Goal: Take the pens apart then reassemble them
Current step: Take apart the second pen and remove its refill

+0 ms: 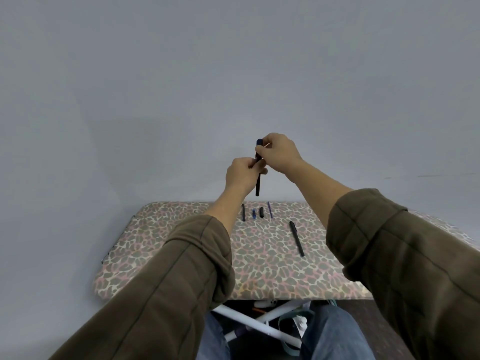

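Both hands hold one dark pen (258,184) upright in the air above the table's far edge. My left hand (240,175) grips its middle; my right hand (278,153) pinches its upper end, where a blue tip shows. On the leopard-print table (181,255) lie loose parts in a row: a dark barrel (243,212), a small blue piece (253,213), a short black cap (261,212) and a thin blue refill (270,209). A whole black pen (297,238) lies to the right of them.
A plain grey wall fills the view behind the table. White folding legs (259,326) and some clutter show under the table's near edge, between my knees in jeans.
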Demonstrator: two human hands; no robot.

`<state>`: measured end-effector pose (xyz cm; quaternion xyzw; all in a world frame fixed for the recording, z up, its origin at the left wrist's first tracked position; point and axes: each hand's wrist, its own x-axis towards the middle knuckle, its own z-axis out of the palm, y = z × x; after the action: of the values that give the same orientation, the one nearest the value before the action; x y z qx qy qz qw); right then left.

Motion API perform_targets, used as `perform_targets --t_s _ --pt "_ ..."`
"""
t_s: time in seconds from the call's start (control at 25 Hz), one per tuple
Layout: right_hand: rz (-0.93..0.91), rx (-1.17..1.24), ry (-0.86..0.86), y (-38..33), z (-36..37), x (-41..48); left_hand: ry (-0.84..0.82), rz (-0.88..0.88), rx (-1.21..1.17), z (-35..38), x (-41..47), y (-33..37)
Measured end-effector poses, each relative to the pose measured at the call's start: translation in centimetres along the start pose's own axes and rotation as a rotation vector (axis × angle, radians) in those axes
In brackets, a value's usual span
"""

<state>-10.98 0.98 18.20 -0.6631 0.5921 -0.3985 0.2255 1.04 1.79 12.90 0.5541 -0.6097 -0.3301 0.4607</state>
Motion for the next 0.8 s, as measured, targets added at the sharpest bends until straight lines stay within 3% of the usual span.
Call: perform_targets --t_s 0.4,0.64,0.8 --pt "-0.021 -0.097 -0.028 1.3 -1.4 1.0 -0.051 0.058 0.086 1.6 0.7 0.4" --pt "-0.058 0.06 0.001 1.1 -2.0 1.1 -0.094 0.08 -0.039 2.2 0.2 1.0" --pt "-0.06 0.182 0.089 0.6 -2.4 1.5 -0.064 0.101 0.037 2.5 0.2 0.1"
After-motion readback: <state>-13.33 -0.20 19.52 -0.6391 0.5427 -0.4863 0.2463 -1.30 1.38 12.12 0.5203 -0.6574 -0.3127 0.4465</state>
